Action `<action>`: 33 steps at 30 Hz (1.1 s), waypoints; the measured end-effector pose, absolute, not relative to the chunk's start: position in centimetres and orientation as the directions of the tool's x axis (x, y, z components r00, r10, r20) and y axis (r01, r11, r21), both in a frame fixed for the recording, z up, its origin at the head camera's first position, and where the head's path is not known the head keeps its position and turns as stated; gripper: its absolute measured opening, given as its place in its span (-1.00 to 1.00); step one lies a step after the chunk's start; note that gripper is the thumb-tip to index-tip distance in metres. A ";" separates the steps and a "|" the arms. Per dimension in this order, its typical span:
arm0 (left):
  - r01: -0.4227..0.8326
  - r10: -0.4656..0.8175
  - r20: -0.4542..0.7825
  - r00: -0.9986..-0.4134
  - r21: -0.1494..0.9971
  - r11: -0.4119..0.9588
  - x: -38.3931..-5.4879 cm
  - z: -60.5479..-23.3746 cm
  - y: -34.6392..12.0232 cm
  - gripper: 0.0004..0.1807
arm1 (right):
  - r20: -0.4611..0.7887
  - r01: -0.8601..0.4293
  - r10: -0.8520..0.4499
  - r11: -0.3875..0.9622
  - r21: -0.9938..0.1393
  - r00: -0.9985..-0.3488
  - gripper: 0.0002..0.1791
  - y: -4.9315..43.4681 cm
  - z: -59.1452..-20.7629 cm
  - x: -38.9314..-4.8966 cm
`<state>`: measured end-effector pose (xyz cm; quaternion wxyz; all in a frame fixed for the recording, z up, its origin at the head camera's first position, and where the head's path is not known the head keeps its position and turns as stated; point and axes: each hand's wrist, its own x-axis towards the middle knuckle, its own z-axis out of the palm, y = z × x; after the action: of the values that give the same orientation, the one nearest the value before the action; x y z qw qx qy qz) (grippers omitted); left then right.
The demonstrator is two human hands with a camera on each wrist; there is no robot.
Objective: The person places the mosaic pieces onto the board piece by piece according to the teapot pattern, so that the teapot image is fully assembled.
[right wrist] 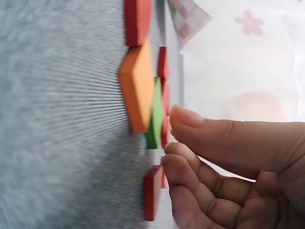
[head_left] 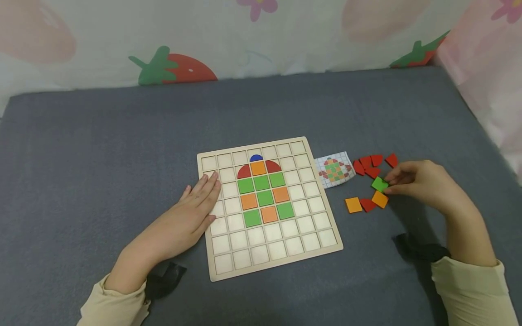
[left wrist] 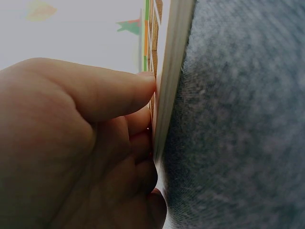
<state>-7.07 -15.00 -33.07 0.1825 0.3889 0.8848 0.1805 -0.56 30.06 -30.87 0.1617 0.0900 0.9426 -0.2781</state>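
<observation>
My left hand (head_left: pixel 185 222) lies along the left edge of a pale wooden grid board (head_left: pixel 277 266), fingers extended over its border cells. In the left wrist view, the thumb (left wrist: pixel 128 90) touches the board's edge. Green and orange square tiles, two red quarter-round tiles and a blue half-round tile (head_left: pixel 256 158) fill cells in the board's middle. To the right, my right hand (head_left: pixel 432 188) hovers with its fingertips right at a loose green square tile (head_left: pixel 379 184). The right wrist view shows a gap between thumb and fingers, with nothing in it.
A paper pattern card (head_left: pixel 335 170) pokes out from the board's right side. Beside it lie several loose red tiles (head_left: pixel 372 172) and two orange square tiles (head_left: pixel 353 205). Grey cloth (head_left: pixel 122 131) covers the table, and a printed curtain (head_left: pixel 302 36) hangs behind.
</observation>
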 end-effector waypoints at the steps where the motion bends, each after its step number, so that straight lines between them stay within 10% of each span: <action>1: 0.622 0.754 -0.182 -0.631 0.461 0.632 -7.1 -33.1 -15.0 -0.34 | -0.366 0.258 0.071 0.831 -0.494 -0.928 -0.79 30.1 -30.8 -0.5; 33: 0.622 0.753 -0.181 -0.633 0.460 0.634 -7.0 -33.1 -15.0 -0.34 | -0.384 0.141 -0.047 0.884 -0.446 -0.922 -0.77 28.2 -30.8 -0.5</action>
<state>-6.99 -15.04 -33.06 0.1813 0.3880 0.8855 0.1803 -0.48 28.19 -30.75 0.1960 0.0246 0.9505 -0.2397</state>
